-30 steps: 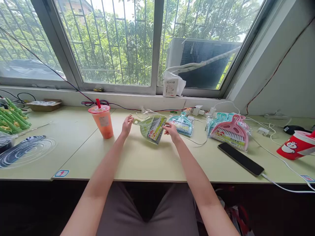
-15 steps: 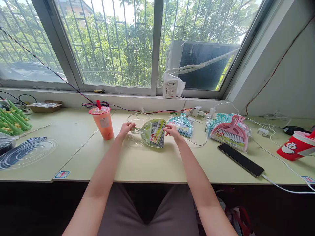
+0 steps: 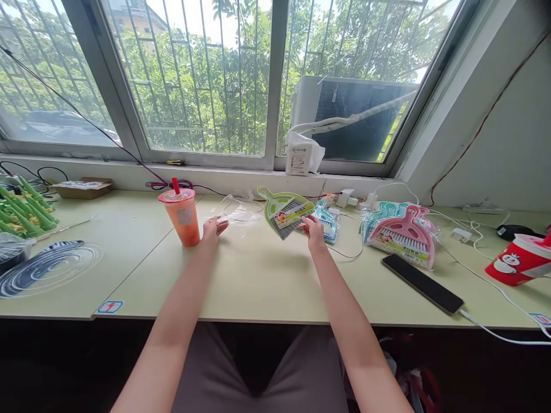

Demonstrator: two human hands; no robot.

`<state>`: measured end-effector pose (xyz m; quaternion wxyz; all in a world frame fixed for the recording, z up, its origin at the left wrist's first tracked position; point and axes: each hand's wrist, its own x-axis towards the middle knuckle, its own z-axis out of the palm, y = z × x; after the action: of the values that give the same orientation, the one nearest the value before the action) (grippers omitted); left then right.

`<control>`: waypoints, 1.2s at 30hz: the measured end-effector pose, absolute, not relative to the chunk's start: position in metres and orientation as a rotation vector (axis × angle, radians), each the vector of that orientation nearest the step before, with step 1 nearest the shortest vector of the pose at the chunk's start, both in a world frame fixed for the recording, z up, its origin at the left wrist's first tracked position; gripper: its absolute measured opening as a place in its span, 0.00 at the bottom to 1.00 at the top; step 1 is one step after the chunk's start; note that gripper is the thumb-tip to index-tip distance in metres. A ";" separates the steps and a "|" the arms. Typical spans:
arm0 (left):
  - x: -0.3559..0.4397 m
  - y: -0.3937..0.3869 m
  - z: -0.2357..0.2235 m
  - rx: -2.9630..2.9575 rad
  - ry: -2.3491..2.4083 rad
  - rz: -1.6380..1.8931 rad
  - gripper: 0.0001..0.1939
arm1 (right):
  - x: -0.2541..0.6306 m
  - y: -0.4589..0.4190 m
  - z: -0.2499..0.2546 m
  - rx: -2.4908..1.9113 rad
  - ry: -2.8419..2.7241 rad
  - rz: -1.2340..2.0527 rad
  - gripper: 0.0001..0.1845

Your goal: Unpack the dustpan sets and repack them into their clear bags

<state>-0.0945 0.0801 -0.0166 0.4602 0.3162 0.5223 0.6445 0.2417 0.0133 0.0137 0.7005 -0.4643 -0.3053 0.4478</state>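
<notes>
My right hand grips a small green dustpan-and-brush set with a paper label, lifted above the desk with its handle pointing up and left. My left hand pinches a clear plastic bag that is off the set and trails to the right over the desk. An orange drink cup with a red straw stands just left of my left hand. A teal set in its bag lies right behind my right hand.
A pile of bagged pink and teal sets lies at the right, with a black phone on a white cable in front. A red cup lies tipped at far right. Green items and a coiled clear disc sit left.
The green set has come out of its clear bag. My right hand raised it up and to the right, while my left hand drew the empty bag off to the left.
</notes>
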 end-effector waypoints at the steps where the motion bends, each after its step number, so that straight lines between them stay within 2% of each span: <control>1: -0.094 0.080 -0.016 0.737 1.214 1.596 0.11 | 0.242 0.013 0.014 -1.021 -0.673 1.012 0.13; 7: -0.092 0.080 -0.017 0.720 1.127 1.339 0.20 | 0.236 0.012 0.010 -1.015 -0.737 1.055 0.16; 12: -0.088 0.071 -0.015 0.985 1.032 0.981 0.37 | 0.225 0.011 0.008 -1.071 -0.793 1.074 0.15; 14: -0.081 0.068 -0.015 1.083 0.926 0.816 0.40 | 0.222 0.010 0.008 -1.078 -0.804 1.086 0.14; 16: -0.072 0.066 -0.015 1.106 0.884 0.802 0.38 | 0.220 0.010 0.007 -1.078 -0.818 1.100 0.14; 19: -0.061 0.067 -0.016 1.029 0.889 1.037 0.32 | 0.218 0.010 0.005 -1.069 -0.847 1.115 0.15; 23: -0.060 0.067 -0.013 0.953 0.789 1.218 0.31 | 0.215 0.009 0.004 -1.078 -0.873 1.138 0.16; 28: -0.051 0.058 -0.010 1.007 0.784 0.885 0.42 | 0.213 0.008 0.006 -1.107 -0.922 1.189 0.12; 29: -0.047 0.056 -0.011 1.043 0.767 0.852 0.41 | 0.214 0.007 0.006 -1.121 -0.934 1.209 0.12; 33: -0.035 0.055 -0.016 1.154 0.908 0.982 0.23 | 0.216 0.007 0.006 -1.201 -1.059 1.303 0.11; 36: -0.037 0.060 -0.018 1.114 1.045 1.106 0.20 | 0.215 0.006 0.005 -1.254 -1.207 1.340 0.12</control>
<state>-0.0365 0.0605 -0.0177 0.5874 0.4782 0.4486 0.4744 0.2146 0.0062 0.0053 0.4551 -0.5081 -0.4894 0.5433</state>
